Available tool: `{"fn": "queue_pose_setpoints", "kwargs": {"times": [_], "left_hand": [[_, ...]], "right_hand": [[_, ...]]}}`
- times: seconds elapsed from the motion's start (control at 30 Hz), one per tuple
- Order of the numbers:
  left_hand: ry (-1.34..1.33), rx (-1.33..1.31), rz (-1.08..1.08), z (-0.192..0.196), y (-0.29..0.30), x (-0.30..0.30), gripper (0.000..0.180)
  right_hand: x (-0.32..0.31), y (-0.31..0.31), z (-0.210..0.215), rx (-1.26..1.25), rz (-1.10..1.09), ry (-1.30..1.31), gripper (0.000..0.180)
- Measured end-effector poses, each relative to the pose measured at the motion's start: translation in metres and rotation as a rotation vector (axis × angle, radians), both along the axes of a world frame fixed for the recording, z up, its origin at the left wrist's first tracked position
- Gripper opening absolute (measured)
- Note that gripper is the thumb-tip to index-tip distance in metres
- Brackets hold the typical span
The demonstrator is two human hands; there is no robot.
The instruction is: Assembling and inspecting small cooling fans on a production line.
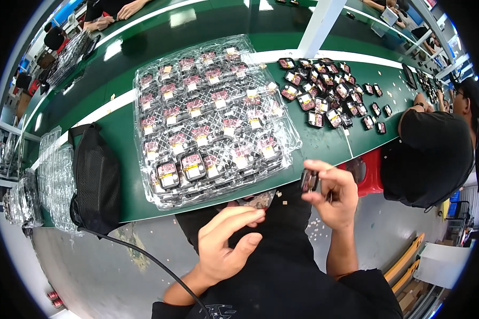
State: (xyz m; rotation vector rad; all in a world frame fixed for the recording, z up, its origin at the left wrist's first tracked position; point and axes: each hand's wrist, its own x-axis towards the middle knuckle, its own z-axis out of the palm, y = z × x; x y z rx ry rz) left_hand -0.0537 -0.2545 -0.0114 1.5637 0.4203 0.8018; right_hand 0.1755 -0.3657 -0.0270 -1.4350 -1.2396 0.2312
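Observation:
My right hand, off the table's near edge, pinches a small black case between thumb and fingers, held on edge. My left hand hovers in front of my body with its fingers stretched and thumb apart, holding nothing that I can see. Beyond it on the table lies a stack of clear plastic blister trays with rows of pockets, where pink and yellow labels show through. Two black cases, one beside another, sit in the top tray's near left corner.
A loose pile of similar small black cases covers the green table at the right. To the left stand a black bag and more clear trays. A co-worker in black sits at the right. A black cable runs past my left forearm.

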Motion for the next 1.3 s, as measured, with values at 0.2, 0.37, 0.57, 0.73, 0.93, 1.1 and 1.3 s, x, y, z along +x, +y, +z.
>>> {"fn": "queue_pose_setpoints", "kwargs": {"times": [0.2, 0.37, 0.57, 0.73, 0.93, 1.1, 1.3], "left_hand": [[-0.094, -0.904, -0.544, -0.02, 0.001, 0.009, 0.068], [-0.216, -0.972, -0.693, -0.029, 0.007, -0.001, 0.067], [-0.477, -0.989, -0.359, -0.027, 0.001, -0.002, 0.072], [-0.486, -0.874, -0.111, -0.024, -0.006, -0.001, 0.074], [-0.349, -0.753, 0.087, -0.025, -0.014, -0.001, 0.074], [-0.363, -0.724, 0.032, -0.028, -0.014, -0.006, 0.071], [-0.347, -0.717, -0.026, -0.026, -0.015, -0.007, 0.068]], "right_hand": [[-0.031, 0.009, 0.038, -0.067, 0.504, -0.034, 0.051], [-0.034, 0.014, 0.045, -0.092, 0.533, -0.118, 0.046], [-0.041, 0.012, 0.049, -0.273, 0.157, -0.131, 0.046], [-0.047, 0.012, 0.046, -0.334, 0.207, -0.255, 0.053], [-0.056, 0.017, 0.025, -0.11, 0.076, -0.445, 0.04], [-0.057, 0.017, 0.028, -0.021, -0.001, -0.558, 0.03], [-0.057, 0.016, 0.023, 0.0, -0.001, -0.552, 0.025]]}}
